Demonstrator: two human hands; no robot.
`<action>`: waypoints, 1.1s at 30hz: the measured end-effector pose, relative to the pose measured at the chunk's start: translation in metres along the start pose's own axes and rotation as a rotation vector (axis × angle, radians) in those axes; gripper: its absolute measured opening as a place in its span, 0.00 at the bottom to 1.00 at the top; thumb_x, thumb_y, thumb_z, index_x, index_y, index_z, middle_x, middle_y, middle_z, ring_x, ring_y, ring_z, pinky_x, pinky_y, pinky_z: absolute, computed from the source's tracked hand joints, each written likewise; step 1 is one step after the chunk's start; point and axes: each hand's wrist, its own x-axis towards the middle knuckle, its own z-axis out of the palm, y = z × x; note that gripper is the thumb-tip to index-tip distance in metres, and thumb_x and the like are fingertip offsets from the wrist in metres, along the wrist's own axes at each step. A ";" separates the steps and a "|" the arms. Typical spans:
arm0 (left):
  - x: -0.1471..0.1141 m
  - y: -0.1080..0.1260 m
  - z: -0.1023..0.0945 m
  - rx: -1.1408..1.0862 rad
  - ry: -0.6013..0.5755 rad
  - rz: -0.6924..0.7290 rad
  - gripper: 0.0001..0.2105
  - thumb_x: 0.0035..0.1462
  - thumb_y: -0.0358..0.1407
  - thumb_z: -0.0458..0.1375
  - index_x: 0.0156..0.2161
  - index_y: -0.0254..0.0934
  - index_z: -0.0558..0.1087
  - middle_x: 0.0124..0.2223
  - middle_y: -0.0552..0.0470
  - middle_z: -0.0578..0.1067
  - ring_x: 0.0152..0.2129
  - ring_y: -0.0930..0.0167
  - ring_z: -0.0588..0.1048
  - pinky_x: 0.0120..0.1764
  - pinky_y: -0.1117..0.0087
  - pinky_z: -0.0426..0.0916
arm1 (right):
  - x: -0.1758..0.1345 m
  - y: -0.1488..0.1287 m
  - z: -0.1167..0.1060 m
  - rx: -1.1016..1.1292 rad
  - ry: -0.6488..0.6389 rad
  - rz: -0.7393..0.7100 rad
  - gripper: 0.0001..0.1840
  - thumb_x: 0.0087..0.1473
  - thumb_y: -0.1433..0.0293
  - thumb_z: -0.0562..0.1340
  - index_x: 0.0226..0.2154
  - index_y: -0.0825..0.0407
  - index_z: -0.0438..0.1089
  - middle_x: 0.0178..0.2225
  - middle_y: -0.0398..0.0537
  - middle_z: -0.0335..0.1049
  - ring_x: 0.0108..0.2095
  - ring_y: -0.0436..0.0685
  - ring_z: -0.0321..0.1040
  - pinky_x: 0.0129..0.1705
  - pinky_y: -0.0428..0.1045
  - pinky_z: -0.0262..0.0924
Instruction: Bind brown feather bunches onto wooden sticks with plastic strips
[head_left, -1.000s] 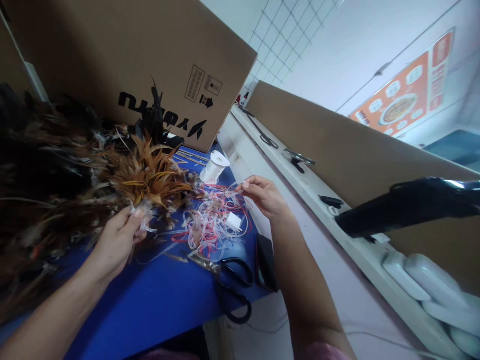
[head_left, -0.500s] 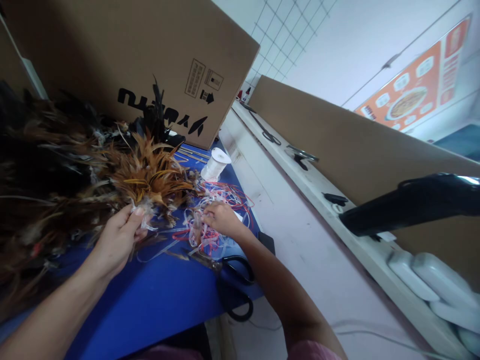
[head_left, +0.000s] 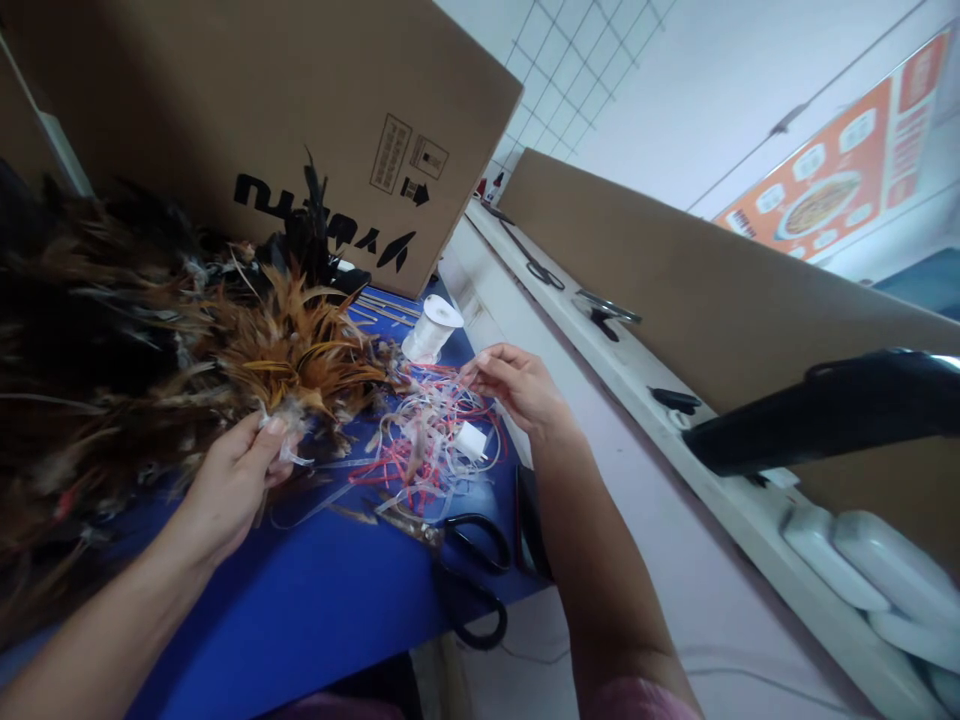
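My left hand (head_left: pixel 236 475) is closed around the pale, tied base of a bunch of brown feathers (head_left: pixel 292 345), whose orange-brown tips point away from me. Over the far right part of a tangle of white and red ribbon strips (head_left: pixel 420 440), my right hand (head_left: pixel 521 390) has its thumb and fingers pinched together. Whatever is between those fingertips is too fine to make out. A spool of white ribbon (head_left: pixel 433 328) stands just left of this hand. Black-handled scissors (head_left: pixel 480 545) lie in front of the tangle, their blades partly covered by loose feathers.
Loose brown and black feathers (head_left: pixel 90 380) are heaped at left on the blue table (head_left: pixel 322 590). A large cardboard box (head_left: pixel 315 110) stands behind. A white plug adapter (head_left: pixel 470 441) sits among the ribbons, and a dark phone-like object (head_left: pixel 531 520) at the table's right edge.
My right hand has lifted off the middle of the ribbon tangle and moved right and away from me, uncovering the white adapter. The left hand keeps its hold on the feather bunch.
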 end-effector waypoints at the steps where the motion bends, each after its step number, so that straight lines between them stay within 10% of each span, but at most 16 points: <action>1: 0.000 0.000 0.000 0.001 -0.008 0.007 0.22 0.40 0.52 0.65 0.25 0.35 0.65 0.22 0.58 0.66 0.16 0.81 0.58 0.18 0.81 0.54 | -0.001 -0.006 -0.002 0.028 0.009 -0.003 0.12 0.42 0.64 0.69 0.25 0.53 0.69 0.25 0.44 0.74 0.26 0.50 0.71 0.31 0.46 0.66; 17: 0.001 0.001 -0.001 -0.008 -0.059 0.007 0.19 0.44 0.49 0.64 0.25 0.36 0.65 0.23 0.59 0.64 0.17 0.80 0.57 0.20 0.80 0.56 | -0.007 -0.075 -0.008 0.001 0.095 -0.274 0.16 0.47 0.61 0.67 0.28 0.50 0.60 0.34 0.44 0.75 0.33 0.54 0.75 0.33 0.50 0.72; 26: -0.001 0.002 -0.001 -0.018 -0.043 -0.011 0.20 0.42 0.50 0.65 0.25 0.36 0.65 0.22 0.59 0.64 0.17 0.80 0.57 0.19 0.80 0.55 | 0.002 -0.077 -0.001 -0.155 0.117 -0.369 0.12 0.48 0.64 0.67 0.26 0.50 0.63 0.20 0.37 0.65 0.16 0.44 0.61 0.18 0.42 0.59; 33: -0.002 0.004 0.000 0.005 -0.029 -0.009 0.21 0.43 0.51 0.64 0.25 0.35 0.63 0.23 0.59 0.63 0.17 0.80 0.57 0.20 0.80 0.56 | 0.012 -0.058 -0.001 -0.171 0.215 -0.344 0.10 0.46 0.66 0.66 0.26 0.51 0.64 0.22 0.40 0.71 0.21 0.47 0.68 0.20 0.42 0.62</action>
